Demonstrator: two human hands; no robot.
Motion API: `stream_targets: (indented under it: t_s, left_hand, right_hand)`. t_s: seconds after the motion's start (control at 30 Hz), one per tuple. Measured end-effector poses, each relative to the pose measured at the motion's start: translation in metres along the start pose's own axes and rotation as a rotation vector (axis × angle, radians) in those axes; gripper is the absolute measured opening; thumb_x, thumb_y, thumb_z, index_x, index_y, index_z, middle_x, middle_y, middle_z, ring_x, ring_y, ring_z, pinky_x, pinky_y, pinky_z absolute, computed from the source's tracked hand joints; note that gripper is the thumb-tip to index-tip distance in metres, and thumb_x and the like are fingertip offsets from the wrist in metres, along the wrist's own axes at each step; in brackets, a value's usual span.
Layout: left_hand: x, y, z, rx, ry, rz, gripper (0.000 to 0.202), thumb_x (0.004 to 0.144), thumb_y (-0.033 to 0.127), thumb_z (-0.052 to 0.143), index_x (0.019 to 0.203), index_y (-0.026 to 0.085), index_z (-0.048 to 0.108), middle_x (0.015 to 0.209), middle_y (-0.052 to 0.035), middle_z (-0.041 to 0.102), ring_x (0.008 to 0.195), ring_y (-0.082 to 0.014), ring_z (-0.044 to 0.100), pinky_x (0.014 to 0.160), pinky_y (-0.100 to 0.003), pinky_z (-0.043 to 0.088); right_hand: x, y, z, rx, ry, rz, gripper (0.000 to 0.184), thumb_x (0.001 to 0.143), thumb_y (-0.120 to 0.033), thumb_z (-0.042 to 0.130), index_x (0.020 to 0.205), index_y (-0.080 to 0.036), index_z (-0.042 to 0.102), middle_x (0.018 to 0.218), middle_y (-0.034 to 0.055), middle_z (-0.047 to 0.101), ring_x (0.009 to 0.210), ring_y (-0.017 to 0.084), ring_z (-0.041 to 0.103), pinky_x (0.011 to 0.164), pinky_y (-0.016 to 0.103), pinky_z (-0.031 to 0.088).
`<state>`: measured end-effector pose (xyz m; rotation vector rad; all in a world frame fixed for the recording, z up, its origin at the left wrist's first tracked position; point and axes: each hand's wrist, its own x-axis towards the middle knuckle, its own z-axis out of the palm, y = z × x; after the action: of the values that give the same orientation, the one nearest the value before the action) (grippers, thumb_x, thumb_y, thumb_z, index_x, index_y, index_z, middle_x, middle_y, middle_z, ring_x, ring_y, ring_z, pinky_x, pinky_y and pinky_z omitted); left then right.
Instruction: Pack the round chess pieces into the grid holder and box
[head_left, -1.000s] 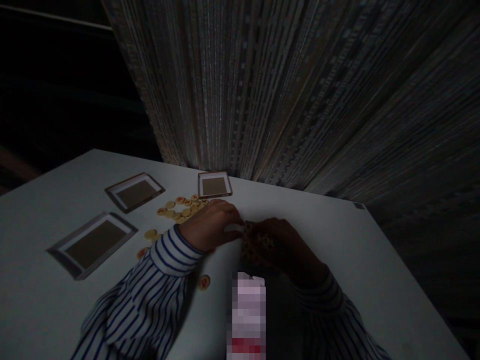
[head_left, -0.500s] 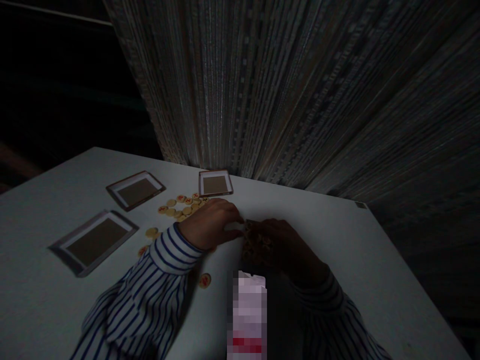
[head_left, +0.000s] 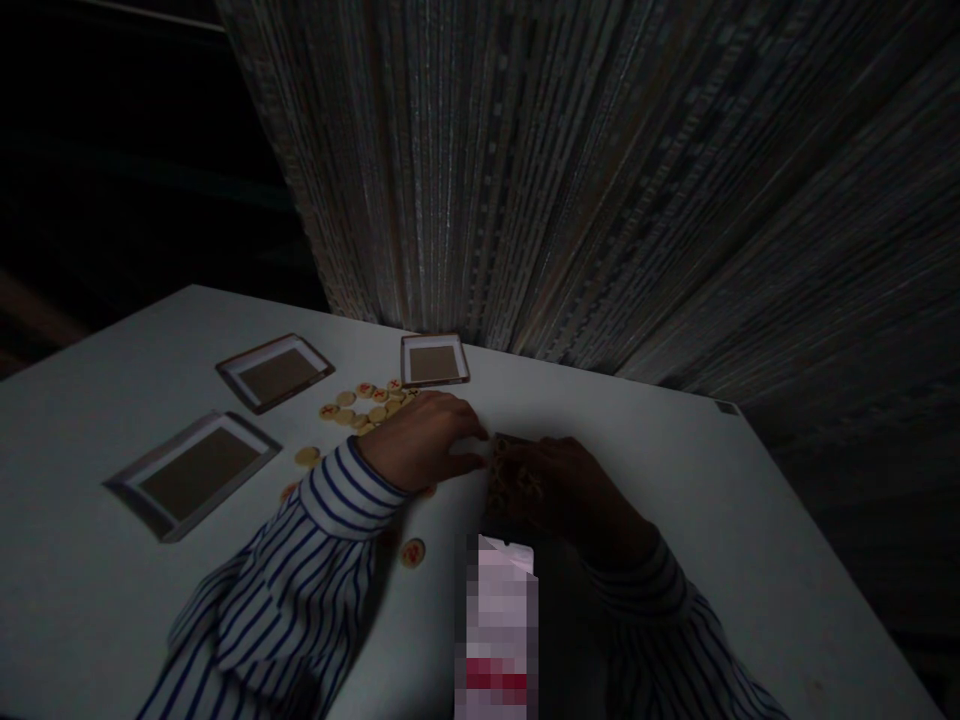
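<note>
My left hand (head_left: 429, 440) reaches over the table, thumb and fingers apart, with nothing visible between them. Its fingertips are beside the left edge of a small dark box (head_left: 501, 510) that holds several round Chinese chess pieces. In deep shadow, my right hand (head_left: 574, 490) lies over the right part of this box. Its fingers are too dark to show whether they grip the box or a piece. Behind my left hand lie loose chess pieces (head_left: 345, 416), some with red characters upward, others blank. A single red-marked piece (head_left: 412, 552) is nearer to me.
Three shallow trays or lids stand on the white table (head_left: 690, 470): one at left (head_left: 266, 455), one behind it (head_left: 327, 370) and one at the back (head_left: 461, 375). A lit, pixelated screen (head_left: 496, 610) is at the front. A string curtain (head_left: 450, 180) hangs behind the table.
The view has shifted slightly. My left thumb and fingers stay apart beside the box, and my right hand remains over it. No piece has clearly moved.
</note>
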<state>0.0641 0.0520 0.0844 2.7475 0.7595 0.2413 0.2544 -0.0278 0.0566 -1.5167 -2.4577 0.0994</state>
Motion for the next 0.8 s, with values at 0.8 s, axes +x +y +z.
stream_targets:
  t_s: [0.8]
  left_hand:
    - [-0.002, -0.005, 0.004, 0.014, -0.044, -0.073, 0.031, 0.078, 0.026, 0.057, 0.105, 0.013, 0.062, 0.103, -0.0110, 0.065, 0.095, -0.0241, 0.059, 0.083, -0.036, 0.044]
  right_hand:
    - [0.003, -0.003, 0.015, -0.015, -0.042, -0.031, 0.008, 0.084, -0.023, 0.049, 0.085, -0.019, 0.055, 0.086, 0.0040, 0.064, 0.079, 0.015, 0.058, 0.067, 0.028, 0.038]
